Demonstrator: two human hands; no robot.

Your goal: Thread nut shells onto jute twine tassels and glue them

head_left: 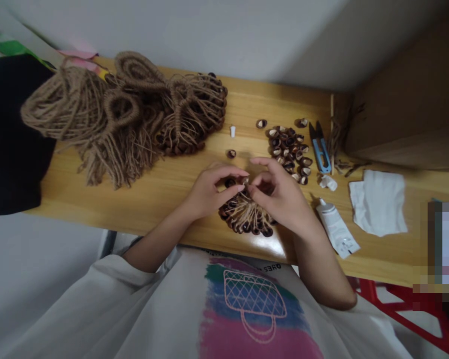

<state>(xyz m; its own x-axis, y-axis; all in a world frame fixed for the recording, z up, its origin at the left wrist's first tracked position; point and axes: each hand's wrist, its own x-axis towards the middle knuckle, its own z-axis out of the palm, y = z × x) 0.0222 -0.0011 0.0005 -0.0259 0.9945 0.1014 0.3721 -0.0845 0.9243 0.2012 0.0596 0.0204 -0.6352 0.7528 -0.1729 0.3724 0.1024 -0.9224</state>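
Note:
In front of me lies a round bundle of jute strings (pixel 247 214) with dark brown nut shells around its rim. My left hand (pixel 220 187) pinches at the bundle's upper edge, thumb and index finger close together on a string end or shell too small to make out. Close beside it, my right hand (pixel 275 192) pinches at the same spot with thumb and fingers, covering part of the bundle. A single shell (pixel 231 153) lies just beyond my hands. Farther right is a pile of loose cut shells (pixel 288 149).
Bundled jute cords with shells (pixel 187 114) and a jute skein (pixel 71 104) fill the back left. To the right are blue-handled thread snips (pixel 320 147), a white glue tube (pixel 336 229), folded white cloth (pixel 379 202) and a cardboard box (pixel 411 94). A small white cap (pixel 232 131) stands behind.

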